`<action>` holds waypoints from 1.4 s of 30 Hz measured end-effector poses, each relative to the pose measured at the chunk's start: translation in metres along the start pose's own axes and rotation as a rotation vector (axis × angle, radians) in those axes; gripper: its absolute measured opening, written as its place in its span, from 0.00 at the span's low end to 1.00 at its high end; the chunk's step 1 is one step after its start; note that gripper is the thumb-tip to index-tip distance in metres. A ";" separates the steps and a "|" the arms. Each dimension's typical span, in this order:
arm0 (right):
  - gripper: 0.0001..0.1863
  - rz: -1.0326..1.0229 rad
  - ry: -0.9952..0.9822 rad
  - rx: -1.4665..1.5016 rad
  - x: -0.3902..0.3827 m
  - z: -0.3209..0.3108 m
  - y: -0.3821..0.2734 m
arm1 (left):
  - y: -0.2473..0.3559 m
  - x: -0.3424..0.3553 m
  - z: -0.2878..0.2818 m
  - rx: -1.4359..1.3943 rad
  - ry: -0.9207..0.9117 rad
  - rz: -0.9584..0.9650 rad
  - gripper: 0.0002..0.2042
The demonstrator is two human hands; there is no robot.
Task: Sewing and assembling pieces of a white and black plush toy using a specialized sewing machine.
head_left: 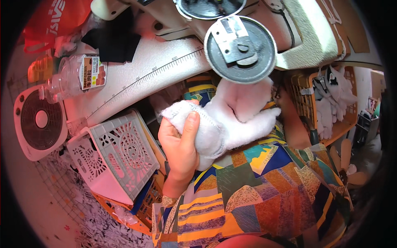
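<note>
left hand [180, 144] grips white plush piece [231, 120] — orange crate [308, 103]: white plush pieces [333, 99]

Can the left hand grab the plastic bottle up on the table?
Probably not right away: the left hand is full, gripping the white fabric. The bottle lies bare on the table, so nothing else blocks it.

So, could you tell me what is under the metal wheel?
White fleece reaches up under the wheel, gripped lower down by the left hand. The wheel covers the fleece's upper edge; the right hand is hidden.
</note>
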State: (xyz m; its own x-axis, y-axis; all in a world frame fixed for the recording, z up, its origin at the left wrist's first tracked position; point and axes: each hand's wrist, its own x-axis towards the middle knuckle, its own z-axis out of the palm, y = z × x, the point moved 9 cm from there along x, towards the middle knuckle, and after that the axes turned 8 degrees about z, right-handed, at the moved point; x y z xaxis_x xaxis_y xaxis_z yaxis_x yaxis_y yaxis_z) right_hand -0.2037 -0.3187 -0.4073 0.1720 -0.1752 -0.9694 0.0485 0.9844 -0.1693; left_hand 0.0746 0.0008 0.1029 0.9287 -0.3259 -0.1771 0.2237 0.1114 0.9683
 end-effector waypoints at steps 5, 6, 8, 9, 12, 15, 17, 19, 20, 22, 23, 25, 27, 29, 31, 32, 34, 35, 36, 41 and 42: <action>0.15 -0.670 -0.057 -0.419 -0.121 0.043 -0.027 | 0.002 -0.001 0.000 0.006 -0.046 0.039 0.09; 0.16 -0.901 -0.006 -0.527 -0.186 0.071 -0.032 | 0.002 -0.001 0.000 -0.001 -0.056 0.038 0.08; 0.17 -1.261 0.018 -0.655 -0.291 0.110 -0.024 | 0.003 0.002 0.006 -0.016 -0.095 0.031 0.07; 0.18 -1.442 0.028 -0.714 -0.337 0.129 -0.018 | 0.003 0.002 0.007 -0.020 -0.109 0.015 0.07; 0.20 -1.143 -0.189 -0.157 -0.388 0.146 -0.009 | 0.003 0.000 0.012 -0.039 -0.143 -0.040 0.07; 0.23 -1.023 -0.200 -0.331 -0.409 0.155 -0.022 | 0.004 -0.004 0.010 -0.070 -0.131 -0.084 0.08; 0.20 -1.089 -0.198 -0.304 -0.437 0.165 -0.023 | 0.001 -0.005 0.007 -0.076 -0.139 -0.113 0.09; 0.16 -1.293 -0.202 -0.191 -0.466 0.171 -0.008 | 0.002 -0.004 0.008 -0.054 -0.160 -0.106 0.09; 0.14 -1.392 -0.206 -0.134 -0.480 0.169 -0.002 | 0.001 -0.005 0.007 -0.043 -0.167 -0.103 0.08; 0.12 -1.255 -0.451 -0.380 -0.488 0.188 0.018 | 0.003 -0.006 0.005 -0.046 -0.162 -0.077 0.08; 0.13 -1.195 -0.615 -0.491 -0.493 0.196 0.030 | 0.003 -0.006 0.004 -0.049 -0.161 -0.063 0.08; 0.18 -1.198 -0.896 -0.781 -0.513 0.221 0.050 | 0.003 -0.006 0.004 -0.030 -0.180 -0.041 0.08; 0.35 -1.184 -0.981 -1.149 -0.532 0.252 0.067 | 0.002 -0.007 0.004 -0.043 -0.193 -0.015 0.07; 0.27 -1.165 -0.950 -1.296 -0.540 0.273 0.079 | 0.004 -0.009 0.006 -0.084 -0.208 0.014 0.07; 0.23 -1.331 -0.928 -1.292 -0.546 0.283 0.081 | 0.007 -0.010 0.006 -0.100 -0.242 0.057 0.06; 0.23 -1.491 -0.876 -1.311 -0.552 0.286 0.079 | 0.009 -0.011 0.006 -0.107 -0.259 0.079 0.06; 0.23 -1.714 -0.776 -1.332 -0.560 0.289 0.082 | 0.014 -0.012 0.007 -0.044 -0.261 0.097 0.09; 0.23 -1.783 -0.725 -1.333 -0.563 0.290 0.082 | 0.016 -0.012 0.007 -0.013 -0.264 0.105 0.11; 0.23 -1.849 -0.673 -1.332 -0.565 0.289 0.082 | 0.016 -0.013 0.007 -0.009 -0.263 0.106 0.11; 0.23 -1.963 -0.620 -1.408 -0.571 0.289 0.090 | 0.016 -0.014 0.005 -0.100 -0.292 0.121 0.05; 0.23 -1.980 -0.607 -1.414 -0.572 0.288 0.090 | 0.016 -0.014 0.005 -0.100 -0.301 0.138 0.05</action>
State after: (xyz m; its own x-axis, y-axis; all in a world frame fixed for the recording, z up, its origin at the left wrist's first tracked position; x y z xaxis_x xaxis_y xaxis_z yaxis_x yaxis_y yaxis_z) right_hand -0.0139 -0.1352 0.1828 0.8816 -0.1940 0.4303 0.0998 -0.8144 -0.5716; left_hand 0.0640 0.0027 0.1221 0.8268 -0.5618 0.0282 0.1439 0.2597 0.9549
